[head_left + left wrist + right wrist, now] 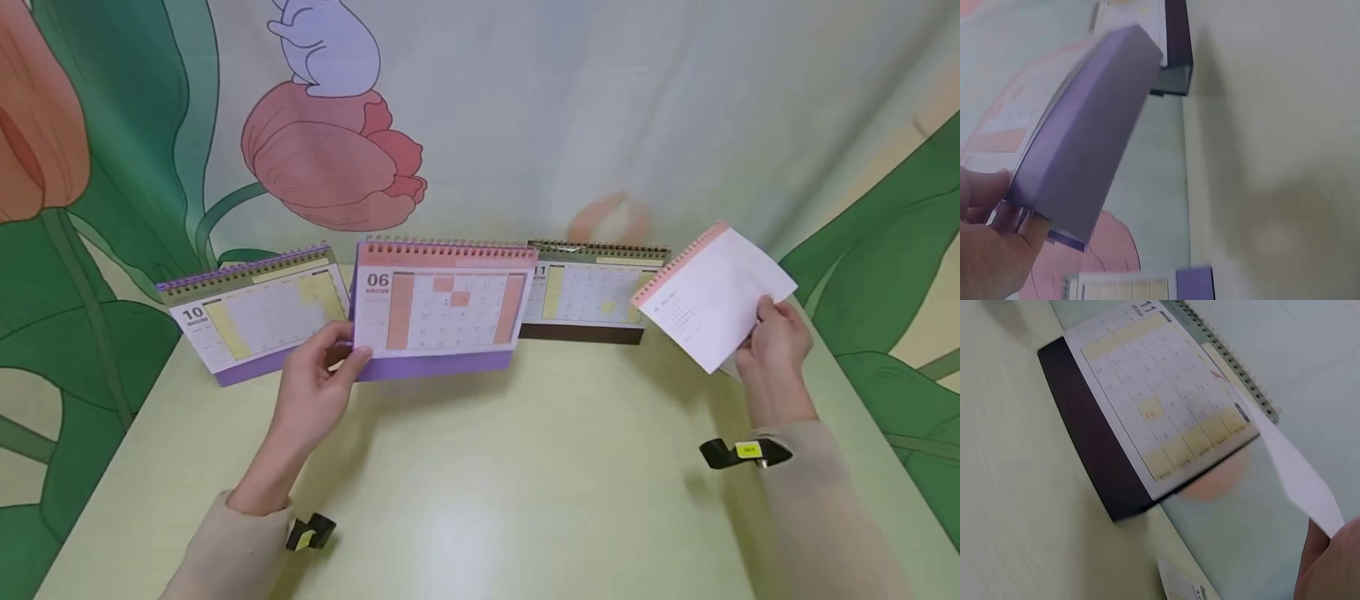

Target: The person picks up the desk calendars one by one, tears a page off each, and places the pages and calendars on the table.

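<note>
My left hand (315,379) grips the left side of a purple-based desk calendar (450,300), its pink page reading 06. Thumb in front and fingers behind, it holds the calendar raised, and the purple underside (1094,131) shows in the left wrist view. On the right, my right hand (776,342) pinches the lower right edge of a white calendar sheet (720,292) with a pink holed strip along its upper left side. This sheet is tilted and off the table. In the right wrist view the sheet (1300,475) appears nearly edge-on, with most of the hand out of frame.
A purple-based calendar (258,317) showing 10 stands behind on the left. Another, dark-based calendar (592,292) showing 11 stands between the two held things, toward the back. All are on a pale yellow table (525,467), with a flower-printed curtain (510,117) behind.
</note>
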Available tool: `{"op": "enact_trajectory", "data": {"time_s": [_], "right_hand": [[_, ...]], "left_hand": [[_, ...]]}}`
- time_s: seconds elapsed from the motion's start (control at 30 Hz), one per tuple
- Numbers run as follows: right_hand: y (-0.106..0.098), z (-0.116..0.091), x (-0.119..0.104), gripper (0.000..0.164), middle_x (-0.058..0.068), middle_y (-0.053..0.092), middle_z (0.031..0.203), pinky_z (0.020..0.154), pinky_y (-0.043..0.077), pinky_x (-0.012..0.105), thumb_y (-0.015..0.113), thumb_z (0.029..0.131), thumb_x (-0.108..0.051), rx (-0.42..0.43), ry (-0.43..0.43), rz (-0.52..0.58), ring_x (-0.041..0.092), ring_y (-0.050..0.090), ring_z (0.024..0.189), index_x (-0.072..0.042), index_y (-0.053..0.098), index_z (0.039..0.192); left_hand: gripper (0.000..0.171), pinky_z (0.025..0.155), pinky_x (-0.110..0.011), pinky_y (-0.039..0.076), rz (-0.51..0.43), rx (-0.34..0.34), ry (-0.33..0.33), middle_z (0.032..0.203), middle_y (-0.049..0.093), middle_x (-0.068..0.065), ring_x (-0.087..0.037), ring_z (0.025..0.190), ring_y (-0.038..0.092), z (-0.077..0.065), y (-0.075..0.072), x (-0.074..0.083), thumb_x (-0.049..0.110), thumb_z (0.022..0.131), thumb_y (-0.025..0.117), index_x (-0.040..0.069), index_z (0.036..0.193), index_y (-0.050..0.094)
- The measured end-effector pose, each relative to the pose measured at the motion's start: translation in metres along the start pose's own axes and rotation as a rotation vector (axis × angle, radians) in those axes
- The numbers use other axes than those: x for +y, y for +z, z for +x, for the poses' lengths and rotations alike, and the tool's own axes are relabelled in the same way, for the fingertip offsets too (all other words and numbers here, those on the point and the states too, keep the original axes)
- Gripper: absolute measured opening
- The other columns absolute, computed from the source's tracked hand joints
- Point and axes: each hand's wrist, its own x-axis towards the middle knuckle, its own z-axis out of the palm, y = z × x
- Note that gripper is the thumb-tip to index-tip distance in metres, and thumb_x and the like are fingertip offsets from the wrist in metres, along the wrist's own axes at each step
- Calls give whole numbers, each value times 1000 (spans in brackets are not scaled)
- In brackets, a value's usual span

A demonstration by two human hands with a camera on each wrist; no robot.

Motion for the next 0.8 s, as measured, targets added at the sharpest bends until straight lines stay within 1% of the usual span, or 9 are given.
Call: {"op": "enact_trajectory", "data": {"time_s": [0.1,0.17,0.23,0.3,0.37,0.47,0.6,0.7,0.8], "right_hand": [[-1,-1,0,3,4,59,125,55,55,29,61,103,-13,-18,-14,-42,18,66,97,-10,59,103],[-4,-2,-1,7,3,59,124,55,56,29,62,103,-17,-38,-5,-86,18,67,91,-12,60,108],[-10,-3,-4,14,3,59,125,58,58,29,64,102,-20,-68,1,-136,18,67,91,-14,60,115],[-16,-3,-8,23,2,57,126,64,60,29,64,102,-22,-121,17,-176,17,64,97,-15,58,122],[-24,-4,-11,26,3,56,125,68,60,30,68,100,-21,-171,32,-191,18,61,101,-15,60,124],[-33,-5,-17,25,4,58,122,69,61,33,73,96,-14,-250,27,-162,19,62,100,-11,67,120],[-38,-7,-22,16,6,65,109,66,62,38,76,92,-5,-339,1,-120,21,69,89,-4,72,108],[-40,-9,-23,13,8,69,99,66,62,39,76,91,0,-363,-18,-126,22,72,82,-2,73,104],[-43,-12,-23,20,8,69,97,65,62,38,78,88,2,-359,-55,-155,21,73,79,-2,74,107]], "left_hand": [[17,69,-21,54,-24,-18,11,109,68,-16,-28,94,65,7,7,5,-1,100,63,-3,117,66],[17,70,-23,55,-31,-32,3,110,67,-15,-28,95,65,8,9,6,0,101,63,-3,118,66],[18,72,-24,56,-40,-37,-6,111,67,-15,-27,97,65,9,9,6,0,101,63,-3,118,66],[18,74,-24,56,-47,-31,-17,111,66,-15,-28,97,65,8,9,5,0,101,62,-3,118,65],[18,73,-22,55,-59,-25,-29,111,66,-17,-28,97,64,6,8,3,0,101,62,-4,118,65],[18,73,-20,55,-64,-22,-33,111,66,-18,-29,97,64,5,7,1,0,101,63,-5,118,65],[18,73,-20,54,-53,-19,-28,111,66,-19,-28,97,64,7,6,-2,0,101,63,-5,118,66],[19,73,-19,54,-47,-13,-41,112,66,-18,-28,97,64,7,5,-5,0,101,62,-5,119,66],[20,73,-19,54,-35,-11,-57,113,65,-17,-28,99,64,8,5,-8,0,102,61,-5,120,65]]}}
